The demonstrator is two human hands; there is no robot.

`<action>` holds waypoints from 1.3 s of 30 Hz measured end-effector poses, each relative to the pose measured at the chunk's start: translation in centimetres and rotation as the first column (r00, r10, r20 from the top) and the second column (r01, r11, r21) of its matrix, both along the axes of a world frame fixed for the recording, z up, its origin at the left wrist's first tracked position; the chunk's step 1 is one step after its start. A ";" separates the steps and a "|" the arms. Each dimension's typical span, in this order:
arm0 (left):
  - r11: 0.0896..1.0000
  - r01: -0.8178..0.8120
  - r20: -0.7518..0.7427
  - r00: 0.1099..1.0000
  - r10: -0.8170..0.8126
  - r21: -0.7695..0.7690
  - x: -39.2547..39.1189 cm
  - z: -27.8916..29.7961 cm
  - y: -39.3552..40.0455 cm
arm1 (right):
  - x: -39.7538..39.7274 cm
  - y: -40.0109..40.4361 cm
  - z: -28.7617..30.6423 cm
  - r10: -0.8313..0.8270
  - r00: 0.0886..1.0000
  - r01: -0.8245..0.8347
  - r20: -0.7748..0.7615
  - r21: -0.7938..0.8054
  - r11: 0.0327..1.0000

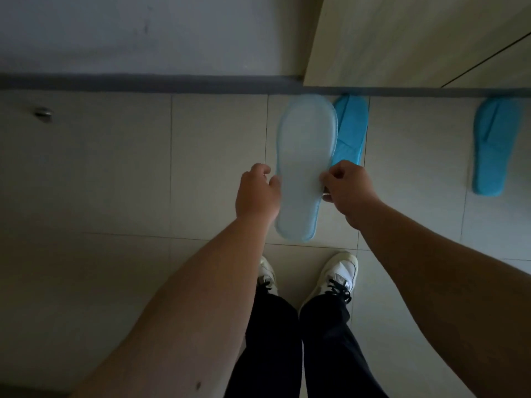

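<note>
A pale blue slipper (304, 156) is held in the air with its light sole facing me, toe pointing away. My left hand (257, 193) grips its left edge near the heel, fingers curled under it. My right hand (346, 191) pinches the right edge at the same height. A second blue slipper (352, 130) lies on the tiled floor just behind the held one, partly hidden by it. A third blue slipper (495, 145) lies on the floor at the right.
A grey skirting strip (143, 81) runs along the wall ahead. A pale wooden cabinet (416, 38) stands at the upper right. A small metal door stop (43, 113) sits on the floor at left. My white sneakers (336, 277) are below the slipper.
</note>
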State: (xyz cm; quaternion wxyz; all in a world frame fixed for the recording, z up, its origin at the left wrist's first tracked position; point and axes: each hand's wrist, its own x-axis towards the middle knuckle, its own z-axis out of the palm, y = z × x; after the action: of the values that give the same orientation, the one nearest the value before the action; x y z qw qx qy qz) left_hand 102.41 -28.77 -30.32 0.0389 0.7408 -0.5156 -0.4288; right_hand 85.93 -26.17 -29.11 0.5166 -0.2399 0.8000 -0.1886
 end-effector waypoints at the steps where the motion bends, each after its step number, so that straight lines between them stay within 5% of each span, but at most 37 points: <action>1: 1.000 -0.010 -0.004 1.000 0.010 -0.019 -0.4 0.0 0.0 | 0.2 -0.2 0.0 0.035 0.998 -0.036 -0.060 -0.021 0.999; 6: 0.988 -0.134 -0.279 0.949 0.149 0.072 -3.2 0.8 -0.4 | 2.1 -1.0 0.6 0.253 0.881 -0.315 -0.401 -0.096 0.944; 15: 0.950 -0.211 -0.425 0.857 0.292 0.229 -3.2 0.3 -1.9 | 3.6 -1.0 -0.1 0.411 0.777 -0.566 -0.477 -0.244 0.788; 18: 0.904 -0.276 -0.472 0.781 0.409 0.326 -2.0 -1.0 -2.2 | 3.0 -1.1 -1.0 0.273 0.869 -0.430 -0.414 -0.357 0.829; 21: 0.909 -0.217 -0.506 0.773 0.383 0.357 -0.8 -2.8 -2.9 | 1.0 -2.4 -3.8 0.114 0.927 -0.197 -0.356 -0.206 0.958; 24: 0.916 -0.163 -0.506 0.792 0.343 0.365 -0.4 -5.7 -4.4 | -0.4 -4.1 -7.6 -0.010 1.000 0.010 -0.001 0.010 1.000; 26: 0.927 -0.177 -0.478 0.816 0.326 0.330 -0.4 -8.2 -5.6 | -0.6 -4.9 -10.1 -0.046 0.996 0.047 0.079 -0.010 0.999; 32: 0.995 -0.099 -0.175 0.979 0.100 0.015 -1.5 -17.2 -9.4 | -0.5 -8.4 -18.4 -0.152 0.988 0.152 0.031 -0.021 0.988; 39: 0.992 -0.082 -0.044 0.996 0.079 -0.093 -1.6 -24.6 -11.7 | -0.2 -11.3 -25.3 -0.007 0.985 0.001 -0.170 -0.032 0.999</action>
State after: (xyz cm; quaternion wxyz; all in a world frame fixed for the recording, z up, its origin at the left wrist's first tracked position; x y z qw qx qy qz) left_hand 100.83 -40.47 -54.96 0.1016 0.7495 -0.5042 -0.4168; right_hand 85.78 -37.43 -54.42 0.4420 -0.2616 0.8387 -0.1810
